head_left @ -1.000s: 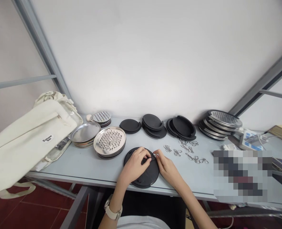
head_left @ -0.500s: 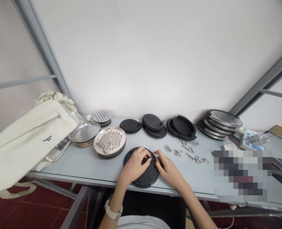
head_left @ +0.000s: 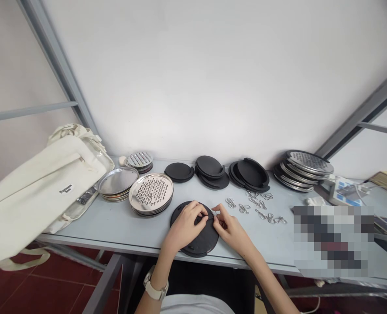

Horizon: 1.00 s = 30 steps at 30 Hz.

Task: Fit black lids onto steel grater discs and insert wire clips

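A round black plastic disc (head_left: 202,240) lies flat on the pale grey table (head_left: 88,222) near its front edge. My left hand (head_left: 184,225) rests on the disc's upper left part, with the fingers curled over it. My right hand (head_left: 231,230) is at the disc's right rim, and its thumb and forefinger pinch a small silver wire clip (head_left: 215,212), mostly hidden by the fingertips. Several similar wire clips (head_left: 255,204) lie loose on the table to the right of my right hand.
Stacks of perforated steel grater plates (head_left: 150,192) and black notched discs (head_left: 212,172) stand along the back of the table. A cream cloth bag (head_left: 39,192) lies at the left. Papers and a device (head_left: 345,191) sit at the right, beside a pixelated patch.
My right hand has moved slightly up and to the right, its fingers still at the wire clip. My left hand and the disc have stayed in place.
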### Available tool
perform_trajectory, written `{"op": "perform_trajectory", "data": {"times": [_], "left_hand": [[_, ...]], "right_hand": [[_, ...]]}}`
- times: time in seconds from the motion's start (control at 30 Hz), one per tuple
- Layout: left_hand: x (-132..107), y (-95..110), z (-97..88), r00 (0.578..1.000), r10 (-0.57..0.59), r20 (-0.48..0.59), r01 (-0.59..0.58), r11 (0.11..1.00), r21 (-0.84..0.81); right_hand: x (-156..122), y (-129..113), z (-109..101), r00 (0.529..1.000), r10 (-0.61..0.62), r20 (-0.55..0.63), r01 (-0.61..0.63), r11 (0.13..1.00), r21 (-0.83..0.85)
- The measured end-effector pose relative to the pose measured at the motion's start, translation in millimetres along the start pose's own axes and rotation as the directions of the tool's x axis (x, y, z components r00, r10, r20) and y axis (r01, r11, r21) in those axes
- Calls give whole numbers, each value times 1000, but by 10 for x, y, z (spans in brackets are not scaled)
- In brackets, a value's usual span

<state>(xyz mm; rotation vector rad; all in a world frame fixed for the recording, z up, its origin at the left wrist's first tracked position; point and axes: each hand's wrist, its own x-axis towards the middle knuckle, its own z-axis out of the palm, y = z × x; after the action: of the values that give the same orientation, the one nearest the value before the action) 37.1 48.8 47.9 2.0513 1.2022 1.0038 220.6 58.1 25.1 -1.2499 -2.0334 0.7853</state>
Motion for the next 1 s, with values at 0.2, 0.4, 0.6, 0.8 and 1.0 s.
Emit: {"op": "perform_trajectory", "data": {"times": [0.2,0.4,0.6,0.8,1.0], "left_hand": [[0,-7,2,1000,4,2,-4,1000,-1],[-1,5,-4,1000,3,6,-3,1000,2],[-1,10,-4,1000,-3,4,3,1000,3],[2,-3,11,1000,-7,-5,7,1000,8],[6,-2,3,1000,-3,-6,3,1000,8]], "right_hand": [[6,9,-8,1000,18,20,-18,1000,8],[6,31,-6,1000,22,17,-22,1000,20],[6,48,-5,1000,12,11,-12,1000,22],[-21,32,3,1000,-14,-19,14,1000,-4],[-18,13,17,998,-10,-63,12,999,37]]}}
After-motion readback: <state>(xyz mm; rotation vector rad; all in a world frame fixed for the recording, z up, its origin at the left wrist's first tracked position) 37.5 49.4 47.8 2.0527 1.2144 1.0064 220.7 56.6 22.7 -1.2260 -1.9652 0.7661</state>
